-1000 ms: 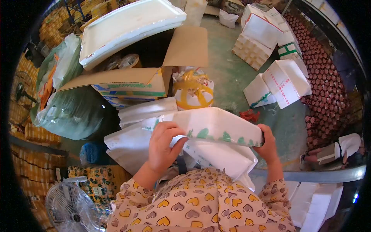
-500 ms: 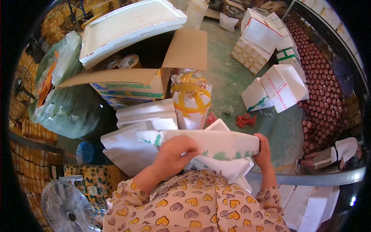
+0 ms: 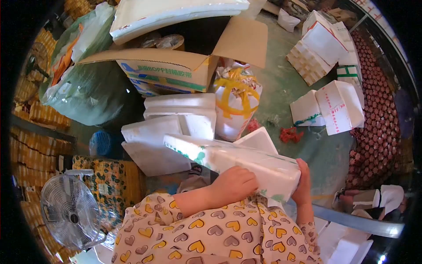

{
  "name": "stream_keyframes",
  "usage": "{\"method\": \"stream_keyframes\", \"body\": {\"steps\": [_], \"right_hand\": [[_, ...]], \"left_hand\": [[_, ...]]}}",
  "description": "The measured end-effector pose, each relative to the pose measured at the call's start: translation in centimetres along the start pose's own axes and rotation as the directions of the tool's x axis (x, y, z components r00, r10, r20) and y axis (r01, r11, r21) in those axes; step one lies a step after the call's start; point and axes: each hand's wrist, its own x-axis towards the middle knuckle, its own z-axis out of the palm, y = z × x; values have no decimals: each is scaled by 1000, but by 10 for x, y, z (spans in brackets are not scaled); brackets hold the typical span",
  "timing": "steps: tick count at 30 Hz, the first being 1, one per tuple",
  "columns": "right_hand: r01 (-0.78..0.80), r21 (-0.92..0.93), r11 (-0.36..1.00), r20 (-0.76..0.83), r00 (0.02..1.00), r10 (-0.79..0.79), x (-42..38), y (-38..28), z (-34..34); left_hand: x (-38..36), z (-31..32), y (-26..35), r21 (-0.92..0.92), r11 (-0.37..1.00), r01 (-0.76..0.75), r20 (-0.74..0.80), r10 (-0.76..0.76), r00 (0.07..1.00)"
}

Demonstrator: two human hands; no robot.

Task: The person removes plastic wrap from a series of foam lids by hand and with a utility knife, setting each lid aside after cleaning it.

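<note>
A white foam box (image 3: 263, 165) with green markings is tilted in front of my body, its left end higher than its right. My right hand (image 3: 302, 182) grips its right end, with the fingers along the edge. My left hand (image 3: 237, 185) has its fingers curled against the near side of the box; whatever is under them is hidden. A shiny strip, like clear tape, runs over part of the surface. Just behind is another white foam piece (image 3: 259, 140), partly covered by the box.
An open cardboard carton (image 3: 162, 66) holding tape rolls stands ahead, beside a yellow-taped bag (image 3: 237, 103). White foam boxes (image 3: 154, 147) lean at left; others (image 3: 338, 108) stand at right. A fan (image 3: 72, 215) is lower left, a metal rail (image 3: 360, 222) lower right. Another person (image 3: 373, 198) is at right.
The foam box has tilted down at its right end. My left hand has moved right along its near side and its fingers have curled. The camera view has shifted.
</note>
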Motion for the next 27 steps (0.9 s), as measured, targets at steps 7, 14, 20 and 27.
{"method": "stream_keyframes", "body": {"steps": [7,14,20,27], "right_hand": [[228,209,951,-2,973,-232,34,-79,-23],[116,285,951,43,990,-134,44,-96,-26],[204,279,938,151,956,-253,40,-90,-23],[51,143,988,178,981,-76,35,-107,-7]], "left_hand": [[6,4,-4,37,999,-3,41,2,999],[8,5,-7,17,1000,-9,-24,9,1000],[-4,16,-15,-37,993,114,30,-113,993],[-5,13,-23,6,988,152,39,-152,988]]}}
